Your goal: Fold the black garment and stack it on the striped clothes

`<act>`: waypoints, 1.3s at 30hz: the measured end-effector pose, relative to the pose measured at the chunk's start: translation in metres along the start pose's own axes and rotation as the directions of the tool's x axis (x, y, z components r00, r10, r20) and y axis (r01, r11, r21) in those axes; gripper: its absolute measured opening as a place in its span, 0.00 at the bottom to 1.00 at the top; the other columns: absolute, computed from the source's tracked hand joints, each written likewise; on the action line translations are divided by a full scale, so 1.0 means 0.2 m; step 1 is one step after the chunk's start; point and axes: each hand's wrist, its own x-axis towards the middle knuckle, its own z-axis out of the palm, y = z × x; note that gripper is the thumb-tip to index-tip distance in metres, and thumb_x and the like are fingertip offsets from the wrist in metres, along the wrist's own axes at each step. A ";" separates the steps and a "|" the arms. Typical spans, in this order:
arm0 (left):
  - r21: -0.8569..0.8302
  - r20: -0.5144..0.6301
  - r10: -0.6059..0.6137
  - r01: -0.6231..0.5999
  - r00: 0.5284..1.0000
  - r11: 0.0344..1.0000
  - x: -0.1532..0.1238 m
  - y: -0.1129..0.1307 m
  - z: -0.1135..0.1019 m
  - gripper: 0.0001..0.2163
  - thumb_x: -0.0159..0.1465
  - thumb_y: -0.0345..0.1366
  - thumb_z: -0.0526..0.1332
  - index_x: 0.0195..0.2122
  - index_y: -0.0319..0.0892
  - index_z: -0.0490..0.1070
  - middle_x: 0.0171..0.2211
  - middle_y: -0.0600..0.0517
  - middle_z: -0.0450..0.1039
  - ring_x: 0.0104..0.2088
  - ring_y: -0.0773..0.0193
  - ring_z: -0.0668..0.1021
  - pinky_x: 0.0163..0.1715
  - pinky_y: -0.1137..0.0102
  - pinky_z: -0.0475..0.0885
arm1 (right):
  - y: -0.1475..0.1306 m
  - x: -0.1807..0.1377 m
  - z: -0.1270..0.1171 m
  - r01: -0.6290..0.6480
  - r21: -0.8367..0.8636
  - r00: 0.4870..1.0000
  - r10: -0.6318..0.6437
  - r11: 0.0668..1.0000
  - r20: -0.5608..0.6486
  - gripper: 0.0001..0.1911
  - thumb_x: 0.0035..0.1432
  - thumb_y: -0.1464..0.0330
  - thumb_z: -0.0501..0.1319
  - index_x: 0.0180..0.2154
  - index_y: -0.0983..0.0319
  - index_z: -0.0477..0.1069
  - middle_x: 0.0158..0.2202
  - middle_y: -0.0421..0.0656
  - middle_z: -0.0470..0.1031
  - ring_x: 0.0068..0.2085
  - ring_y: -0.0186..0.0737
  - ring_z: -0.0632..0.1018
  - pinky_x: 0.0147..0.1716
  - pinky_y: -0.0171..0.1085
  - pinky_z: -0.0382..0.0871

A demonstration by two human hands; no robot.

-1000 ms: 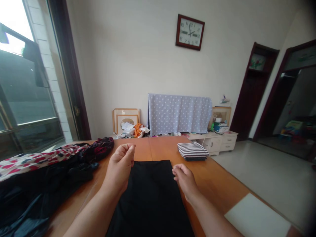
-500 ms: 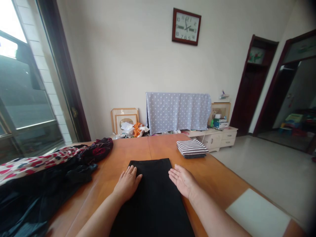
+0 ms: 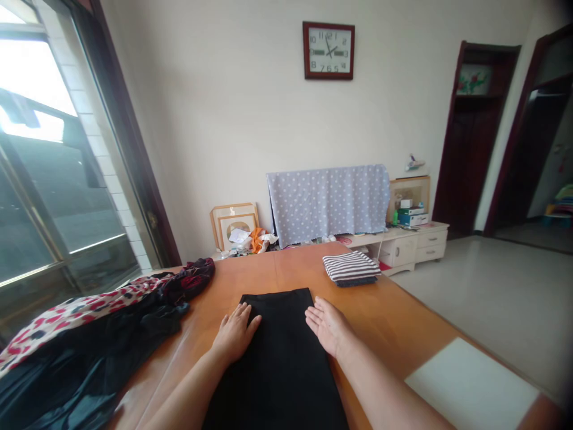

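Note:
A black folded garment (image 3: 282, 358) lies flat and smooth on the wooden table (image 3: 380, 334), its near end running out of the picture. My left hand (image 3: 237, 331) rests flat over its left edge, fingers stretched out and thumb apart. At the right edge, my right hand (image 3: 328, 325) is turned on its side with the palm towards the cloth and the fingers extended. Its fingertips meet the garment's edge. Neither hand grips anything.
Loose dark and red-spotted clothes (image 3: 102, 322) are heaped on the table's left. A folded striped cloth (image 3: 351, 267) sits at the back right. A pale sheet (image 3: 474, 379) lies near the right edge. Beyond the table stands a low cabinet (image 3: 405, 251).
The camera view has turned and tilted slightly. Both hands stay at the garment's two edges, with almost no movement against the cloth.

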 end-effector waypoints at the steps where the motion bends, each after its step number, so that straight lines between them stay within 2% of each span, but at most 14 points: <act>1: 0.000 0.008 -0.006 0.006 1.000 1.000 0.01 -0.01 0.00 0.33 0.68 0.58 0.43 0.66 0.40 0.59 0.69 0.41 0.53 0.70 0.53 0.53 0.65 0.55 0.51 | 0.00 0.00 0.00 -0.001 0.002 1.000 0.001 1.000 -0.001 0.32 0.60 0.59 0.62 0.62 0.64 0.59 0.64 0.58 0.62 0.61 0.46 0.70 0.58 0.42 0.67; 4: 0.018 0.034 -0.002 0.001 0.999 1.000 0.04 -0.01 -0.04 0.32 0.68 0.57 0.45 0.64 0.41 0.62 0.67 0.41 0.57 0.68 0.52 0.58 0.64 0.57 0.54 | -0.01 -0.02 0.01 -0.001 0.009 1.000 0.001 1.000 -0.004 0.31 0.60 0.58 0.62 0.61 0.62 0.61 0.64 0.57 0.62 0.62 0.46 0.70 0.59 0.42 0.66; 7: 0.041 -0.004 0.064 -0.064 0.998 0.997 0.08 0.05 -0.09 0.27 0.69 0.52 0.47 0.58 0.41 0.69 0.61 0.41 0.67 0.62 0.51 0.68 0.61 0.59 0.59 | 0.00 -0.02 0.02 0.004 0.018 1.000 -0.004 1.000 -0.005 0.32 0.60 0.58 0.62 0.61 0.64 0.60 0.64 0.57 0.62 0.61 0.46 0.70 0.59 0.42 0.66; 11: 0.002 -0.097 0.200 -0.201 0.975 0.980 0.15 0.23 -0.09 0.20 0.69 0.44 0.49 0.52 0.42 0.74 0.50 0.42 0.75 0.52 0.53 0.75 0.55 0.62 0.64 | 0.00 -0.01 0.02 0.006 0.014 1.000 -0.006 1.000 -0.017 0.33 0.60 0.58 0.62 0.61 0.66 0.59 0.63 0.58 0.62 0.61 0.46 0.70 0.59 0.41 0.66; 15: -0.050 -0.132 0.310 -0.318 0.942 0.947 0.22 0.41 0.00 0.19 0.70 0.41 0.48 0.50 0.42 0.75 0.47 0.43 0.75 0.49 0.55 0.77 0.52 0.65 0.67 | 0.00 0.01 0.03 0.004 0.018 1.000 -0.004 1.000 -0.028 0.33 0.59 0.57 0.61 0.61 0.65 0.59 0.63 0.58 0.63 0.61 0.47 0.70 0.60 0.43 0.65; 19: -0.043 -0.109 0.318 -0.324 0.942 0.945 0.28 0.47 0.09 0.19 0.70 0.40 0.48 0.52 0.40 0.75 0.51 0.42 0.75 0.52 0.56 0.75 0.56 0.66 0.66 | 0.00 0.02 0.03 0.000 0.011 1.000 0.000 1.000 -0.030 0.30 0.59 0.57 0.61 0.60 0.63 0.62 0.61 0.57 0.65 0.60 0.47 0.71 0.59 0.44 0.65; 24: -0.022 -0.078 0.290 -0.292 0.954 0.956 0.30 0.45 0.15 0.20 0.69 0.40 0.48 0.54 0.37 0.72 0.57 0.42 0.71 0.58 0.56 0.72 0.61 0.65 0.61 | -0.01 0.00 0.03 -0.001 0.004 1.000 0.001 1.000 -0.011 0.29 0.61 0.59 0.59 0.61 0.64 0.61 0.63 0.57 0.63 0.60 0.48 0.70 0.59 0.44 0.64; 27: 0.005 -0.066 0.262 -0.263 0.963 0.965 0.30 0.45 0.17 0.23 0.69 0.40 0.48 0.59 0.36 0.68 0.62 0.41 0.66 0.62 0.54 0.67 0.64 0.61 0.56 | -0.02 -0.02 0.04 -0.002 -0.004 1.000 0.002 1.000 -0.007 0.30 0.62 0.59 0.59 0.62 0.65 0.59 0.63 0.58 0.62 0.61 0.49 0.69 0.60 0.43 0.64; 30: 0.072 -0.002 0.208 -0.207 0.978 0.976 0.31 0.45 0.18 0.25 0.68 0.42 0.47 0.64 0.38 0.62 0.66 0.42 0.59 0.66 0.53 0.61 0.66 0.55 0.50 | -0.03 -0.04 0.05 -0.005 -0.004 1.000 0.005 1.000 -0.005 0.30 0.63 0.60 0.57 0.63 0.66 0.58 0.64 0.59 0.61 0.62 0.50 0.68 0.60 0.43 0.63; 34: 0.117 0.105 0.162 -0.174 0.981 0.978 0.33 0.45 0.16 0.27 0.68 0.44 0.46 0.66 0.41 0.59 0.69 0.45 0.54 0.68 0.54 0.58 0.67 0.55 0.49 | -0.04 -0.04 0.05 -0.012 -0.005 1.000 0.012 1.000 -0.004 0.30 0.64 0.60 0.56 0.63 0.65 0.58 0.64 0.58 0.61 0.62 0.49 0.68 0.60 0.44 0.63; 39: 0.114 0.103 0.171 -0.182 0.980 0.977 0.36 0.49 0.15 0.28 0.69 0.46 0.44 0.67 0.42 0.56 0.70 0.46 0.52 0.69 0.55 0.55 0.67 0.54 0.48 | -0.03 -0.02 0.05 -0.020 0.002 0.999 0.020 1.000 -0.042 0.31 0.62 0.59 0.59 0.62 0.66 0.59 0.62 0.59 0.64 0.60 0.48 0.71 0.58 0.43 0.65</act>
